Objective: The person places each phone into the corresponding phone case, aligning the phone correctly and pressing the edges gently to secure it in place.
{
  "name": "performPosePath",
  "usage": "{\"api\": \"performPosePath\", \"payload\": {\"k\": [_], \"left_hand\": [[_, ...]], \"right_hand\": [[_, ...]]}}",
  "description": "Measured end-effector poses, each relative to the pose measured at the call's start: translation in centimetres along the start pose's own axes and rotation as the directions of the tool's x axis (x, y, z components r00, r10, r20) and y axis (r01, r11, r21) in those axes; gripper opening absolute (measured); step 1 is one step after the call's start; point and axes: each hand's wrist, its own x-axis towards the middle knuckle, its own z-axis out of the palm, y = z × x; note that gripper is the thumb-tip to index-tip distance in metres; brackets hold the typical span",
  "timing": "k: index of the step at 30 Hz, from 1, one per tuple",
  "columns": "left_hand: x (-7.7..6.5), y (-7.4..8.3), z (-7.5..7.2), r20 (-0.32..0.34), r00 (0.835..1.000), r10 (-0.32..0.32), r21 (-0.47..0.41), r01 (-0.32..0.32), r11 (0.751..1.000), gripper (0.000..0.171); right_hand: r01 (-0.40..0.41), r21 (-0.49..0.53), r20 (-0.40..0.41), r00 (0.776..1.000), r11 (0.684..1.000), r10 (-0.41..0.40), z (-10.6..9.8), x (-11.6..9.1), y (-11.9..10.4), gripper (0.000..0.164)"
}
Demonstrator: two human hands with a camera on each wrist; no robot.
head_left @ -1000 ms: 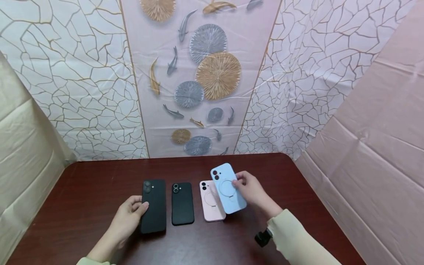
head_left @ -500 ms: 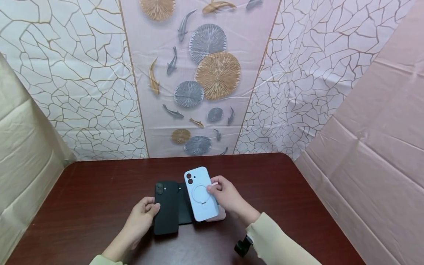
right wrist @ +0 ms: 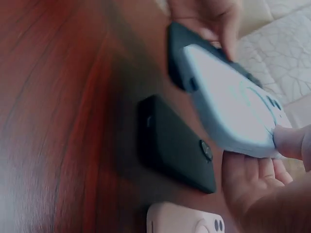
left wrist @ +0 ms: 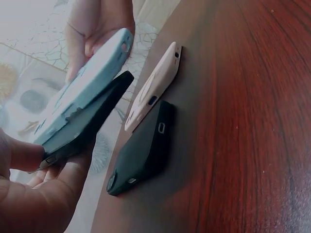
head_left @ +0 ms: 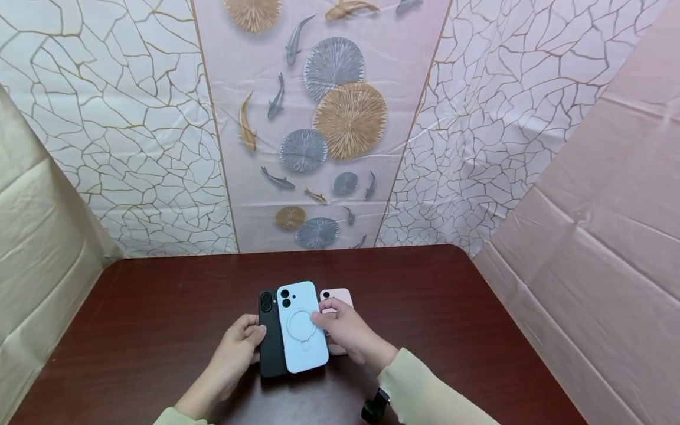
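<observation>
My left hand [head_left: 234,348] pinches a black phone case [head_left: 271,348] by its left edge, above the table. In my right hand [head_left: 353,333] is a light blue phone case [head_left: 304,357] with a ring on its back, gripped by its right edge. The blue case overlaps the black one in the head view; whether they touch I cannot tell. Below them lies a second black phone case [left wrist: 143,150], hidden in the head view but plain in both wrist views. A pink phone case [head_left: 342,295] lies beside it, partly behind my right hand.
The dark red wooden table [head_left: 451,307] has a rounded far corner. A patterned cloth [head_left: 329,118] hangs behind it, and plain fabric [head_left: 611,236] stands along the sides. A small black device [head_left: 375,406] is at my right wrist.
My right hand has carried the light blue case left, from over the pink one to in front of the black case. My left hand has brought the black case rightward, over the other black one.
</observation>
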Motion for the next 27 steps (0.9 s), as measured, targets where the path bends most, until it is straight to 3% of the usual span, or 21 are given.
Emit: {"api": "performPosePath", "payload": {"k": [6,14,22,27], "left_hand": [[-0.1,0.2,0.6,0.007,1.000,0.016,-0.021,-0.016,1.000,0.022],[-0.4,0.0,1.4,0.031,0.999,0.025,0.001,-0.025,1.000,0.024],[-0.4,-0.1,1.8,0.068,0.997,0.040,-0.037,-0.038,0.999,0.029],[-0.4,-0.3,1.6,0.120,0.990,0.078,0.024,-0.081,0.996,0.035]], "right_hand": [[0.035,-0.128,0.012,0.999,0.991,-0.034,0.1,-0.2,0.7,0.024],[0.105,-0.080,0.090,0.991,0.991,-0.098,0.8,-0.3,0.7,0.026],[0.076,-0.097,0.058,0.996,0.992,-0.071,0.7,-0.4,0.5,0.036],[0.084,-0.093,0.054,0.995,0.992,-0.079,0.5,-0.4,0.5,0.030]]}}
